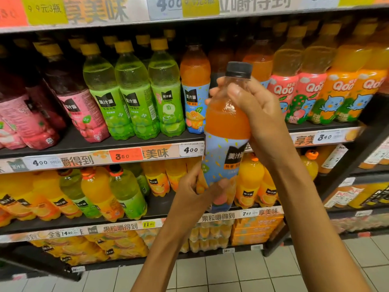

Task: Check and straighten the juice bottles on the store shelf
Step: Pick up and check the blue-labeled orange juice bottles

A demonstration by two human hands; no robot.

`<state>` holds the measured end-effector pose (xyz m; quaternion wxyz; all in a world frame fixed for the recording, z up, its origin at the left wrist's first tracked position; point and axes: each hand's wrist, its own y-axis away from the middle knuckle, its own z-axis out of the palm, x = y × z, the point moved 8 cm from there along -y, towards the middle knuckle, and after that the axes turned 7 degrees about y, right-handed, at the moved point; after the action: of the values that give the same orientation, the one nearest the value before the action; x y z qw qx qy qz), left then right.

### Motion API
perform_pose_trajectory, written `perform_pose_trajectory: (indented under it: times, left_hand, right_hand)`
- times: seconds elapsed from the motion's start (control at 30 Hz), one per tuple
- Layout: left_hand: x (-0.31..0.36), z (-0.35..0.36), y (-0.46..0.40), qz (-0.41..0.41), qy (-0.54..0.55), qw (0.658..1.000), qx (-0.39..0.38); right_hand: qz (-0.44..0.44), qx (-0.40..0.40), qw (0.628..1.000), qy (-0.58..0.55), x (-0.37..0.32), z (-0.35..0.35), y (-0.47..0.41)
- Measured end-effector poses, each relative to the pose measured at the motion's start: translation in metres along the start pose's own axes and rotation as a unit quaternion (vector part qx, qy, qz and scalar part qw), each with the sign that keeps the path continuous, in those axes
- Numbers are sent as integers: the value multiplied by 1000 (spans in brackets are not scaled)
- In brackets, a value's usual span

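Observation:
I hold an orange juice bottle (pixel 226 127) with a black cap and a light blue label in front of the shelf, off the board. My right hand (pixel 255 106) grips its neck and shoulder just under the cap. My left hand (pixel 199 189) grips its bottom end, thumb across the label. The bottle leans slightly, cap to the upper right. Behind it on the middle shelf (pixel 84 144) stands a matching orange bottle (pixel 194 89) with the same blue label, next to three green juice bottles (pixel 134 91).
Pink-labelled bottles (pixel 80 110) stand at the shelf's left, Qoo bottles (pixel 328 85) at its right. Larger orange and green bottles (pixel 99 192) fill the shelf below, and shrink-wrapped packs (pixel 210 234) lie on the bottom one. Price strips run along the shelf edges; a tiled floor (pixel 231 272) lies below.

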<state>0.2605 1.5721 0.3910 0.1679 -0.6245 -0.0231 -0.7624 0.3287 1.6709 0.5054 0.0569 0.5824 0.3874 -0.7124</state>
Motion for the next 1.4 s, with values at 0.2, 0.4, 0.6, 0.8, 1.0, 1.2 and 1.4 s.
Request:
perform_pose_trajectory:
  times: [0.2, 0.4, 0.6, 0.8, 1.0, 1.2, 1.4]
  left_hand:
    - [-5, -5, 0, -45, -24, 998, 33]
    - [-9, -6, 4, -94, 47, 994, 14]
    - [-11, 8, 7, -149, 140, 979, -12]
    - [5, 14, 10, -142, 165, 975, -45]
    - [5, 11, 11, -157, 215, 964, -19]
    - [7, 12, 12, -147, 203, 968, -24]
    - [9, 14, 9, -146, 214, 964, -61]
  right_hand:
    - [133, 28, 991, 0, 39, -6, -1]
    - [157, 30, 982, -99, 45, -2, -1]
    - [208, 14, 960, -188, 51, 7, -2]
    - [300, 19, 942, -145, 77, 7, 2]
    - [273, -45, 960, -48, 85, 5, 2]
    - [276, -36, 952, -123, 87, 4, 4]
    - [270, -28, 952, -141, 83, 6, 4]
